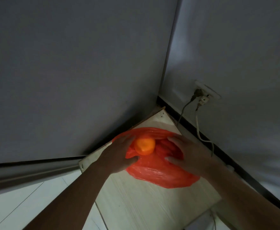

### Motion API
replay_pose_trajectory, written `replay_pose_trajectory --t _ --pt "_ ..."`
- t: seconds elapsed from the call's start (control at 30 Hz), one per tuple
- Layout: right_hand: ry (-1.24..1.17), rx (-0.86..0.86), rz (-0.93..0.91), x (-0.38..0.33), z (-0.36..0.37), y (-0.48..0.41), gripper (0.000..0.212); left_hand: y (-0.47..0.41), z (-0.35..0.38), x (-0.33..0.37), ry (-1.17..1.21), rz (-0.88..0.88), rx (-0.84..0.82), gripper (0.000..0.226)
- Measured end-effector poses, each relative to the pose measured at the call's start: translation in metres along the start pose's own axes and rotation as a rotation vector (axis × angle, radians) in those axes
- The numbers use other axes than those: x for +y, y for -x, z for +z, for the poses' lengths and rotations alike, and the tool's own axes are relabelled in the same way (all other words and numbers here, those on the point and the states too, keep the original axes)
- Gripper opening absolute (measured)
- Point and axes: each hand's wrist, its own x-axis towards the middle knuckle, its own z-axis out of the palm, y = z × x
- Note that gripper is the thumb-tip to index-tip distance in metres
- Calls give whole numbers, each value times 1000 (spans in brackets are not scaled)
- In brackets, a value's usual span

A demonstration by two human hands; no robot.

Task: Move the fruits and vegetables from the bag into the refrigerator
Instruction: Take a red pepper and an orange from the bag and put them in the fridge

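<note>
On my far left a broad grey panel (69, 72) fills the view, matte and flat; I cannot tell whether it is the refrigerator's side or its door. Below it runs a rounded metallic bar (28, 171), smeared by blur. Beneath that lies pale tiled floor (20, 205) with thin joint lines.

The left hand (119, 155) reaches in over a pale wood-grain board (144, 205), a flat slab with squared corners. Its fingers are spread fairly straight, thumb apart. The orange (144, 146), round, smooth and bright, sits in the fork between thumb and fingers, touching them. Whether the hand actually grips it, I cannot tell.

The orange rests in the mouth of the red bag (160, 175), thin, crinkled, glossy plastic that lies slumped on the board. Deep red folds inside hide whatever else it holds.

The right hand (185, 153) lies spread on the bag's right side, fingers at the upper rim, thumb pressed on the plastic lower down. Its forearm covers the board's right edge.

Further right, a black skirting strip (169, 107) runs along the foot of the pale wall (235, 55). On that wall a white socket (205, 93) carries plugs, too blurred to count, and a thin white cable (200, 130) trails down from it.
</note>
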Motion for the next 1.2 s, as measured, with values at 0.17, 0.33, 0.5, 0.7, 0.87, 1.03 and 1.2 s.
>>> replay_pose_trajectory --t 0.17,0.33,0.5,0.7,0.87,1.03,1.2 --pt "-12 92 -23 5 2 5 93 0 2 5 92 26 88 89" --pt "-64 214 -101 -2 -4 8 78 11 -8 23 148 125 285 67" --pt "-65 142 -77 1 -4 11 91 14 1 30 75 222 115 75" --pt "-180 13 9 16 6 17 105 3 11 13 108 125 15 99" --pt "-327 16 -20 24 26 20 96 0 25 6 123 78 -6 109" --pt "-290 11 11 25 39 16 104 0 44 -2 160 27 24 118" --pt "-264 68 -11 20 35 14 98 7 46 -4 204 29 115 107"
